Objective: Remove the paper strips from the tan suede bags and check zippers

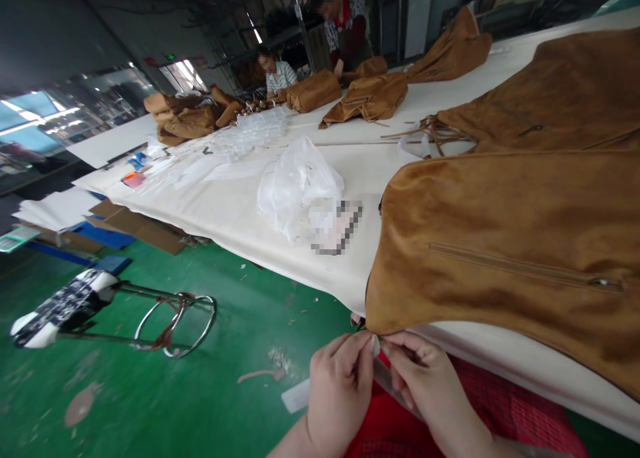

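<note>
A brown suede jacket (505,245) lies on the long white table (235,211), its lower corner hanging over the near edge. My left hand (340,391) and my right hand (425,385) meet just under that corner. Both hands are closed in a pinch on a small pale item (375,346) at the jacket's hem; I cannot make out what it is. A zipper (525,266) runs across the jacket's front.
A crumpled clear plastic bag (295,185) lies left of the jacket. More brown jackets (370,97) are piled farther along the table, where two people (345,25) work. A tipped-over stool (115,311) lies on the green floor. Cardboard (140,226) sits beside the table.
</note>
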`<state>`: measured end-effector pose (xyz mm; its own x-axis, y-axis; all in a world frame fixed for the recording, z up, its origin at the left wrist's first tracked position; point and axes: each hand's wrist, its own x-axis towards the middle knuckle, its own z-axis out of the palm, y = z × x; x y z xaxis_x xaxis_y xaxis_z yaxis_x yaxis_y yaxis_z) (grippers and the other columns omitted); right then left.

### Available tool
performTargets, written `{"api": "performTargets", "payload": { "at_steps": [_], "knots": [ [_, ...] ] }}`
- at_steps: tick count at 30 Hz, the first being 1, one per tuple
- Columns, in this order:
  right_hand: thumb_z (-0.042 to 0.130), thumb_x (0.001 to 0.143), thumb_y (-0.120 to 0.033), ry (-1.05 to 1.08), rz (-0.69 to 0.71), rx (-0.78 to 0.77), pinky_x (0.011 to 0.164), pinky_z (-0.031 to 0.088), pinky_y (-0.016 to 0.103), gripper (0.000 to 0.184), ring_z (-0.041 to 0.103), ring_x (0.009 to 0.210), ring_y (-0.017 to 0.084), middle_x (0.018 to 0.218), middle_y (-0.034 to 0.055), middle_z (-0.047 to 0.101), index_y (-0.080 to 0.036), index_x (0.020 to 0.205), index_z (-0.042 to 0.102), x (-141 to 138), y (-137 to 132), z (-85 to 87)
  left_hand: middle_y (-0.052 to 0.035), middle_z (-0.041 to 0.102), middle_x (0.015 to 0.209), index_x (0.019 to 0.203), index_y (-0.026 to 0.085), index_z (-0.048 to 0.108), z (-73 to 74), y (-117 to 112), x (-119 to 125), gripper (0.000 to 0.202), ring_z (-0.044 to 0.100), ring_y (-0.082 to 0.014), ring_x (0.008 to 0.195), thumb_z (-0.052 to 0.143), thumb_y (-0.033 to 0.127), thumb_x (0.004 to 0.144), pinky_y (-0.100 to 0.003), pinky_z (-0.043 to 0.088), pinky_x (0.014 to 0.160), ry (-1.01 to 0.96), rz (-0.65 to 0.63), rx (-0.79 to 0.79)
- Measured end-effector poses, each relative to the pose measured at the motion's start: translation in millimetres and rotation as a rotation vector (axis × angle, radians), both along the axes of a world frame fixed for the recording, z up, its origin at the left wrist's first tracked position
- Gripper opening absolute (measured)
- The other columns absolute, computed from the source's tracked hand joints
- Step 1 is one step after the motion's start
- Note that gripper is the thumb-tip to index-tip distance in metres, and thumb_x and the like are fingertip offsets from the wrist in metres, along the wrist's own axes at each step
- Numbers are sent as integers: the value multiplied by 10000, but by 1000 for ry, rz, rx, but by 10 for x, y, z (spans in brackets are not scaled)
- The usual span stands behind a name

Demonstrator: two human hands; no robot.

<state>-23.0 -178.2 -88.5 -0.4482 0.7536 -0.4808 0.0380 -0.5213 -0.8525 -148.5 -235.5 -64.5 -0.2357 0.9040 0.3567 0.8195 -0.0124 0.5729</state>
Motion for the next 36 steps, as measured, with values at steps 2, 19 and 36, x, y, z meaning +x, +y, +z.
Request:
{"api": "performTargets", "payload": {
  "at_steps": [2,19,36],
  "knots": [
    [643,737,-557,-2,8,1,317,230,190,384,347,276,67,387,-63,480,-175,774,652,-25,2,-87,-17,730,782,917,218,680,-40,0,4,176,677,-146,675,513,161,911,-229,516,641,-5,39,-18],
    [592,847,-524,48,154,138,508,443,257,332,549,527,154,601,9,608,-202,845,669,-46,58,-331,4,681,722,990,186,503,-194,129,-82,147,662,-126,620,568,197,858,-177,496,495,-515,182,-174],
    [696,737,-559,107,-14,-8,481,450,246,356,596,551,162,686,27,685,-207,791,704,-189,32,-354,-22,727,846,968,202,572,-168,-42,-54,130,707,-161,774,618,177,849,-260,580,715,-58,196,47]
  ]
}}
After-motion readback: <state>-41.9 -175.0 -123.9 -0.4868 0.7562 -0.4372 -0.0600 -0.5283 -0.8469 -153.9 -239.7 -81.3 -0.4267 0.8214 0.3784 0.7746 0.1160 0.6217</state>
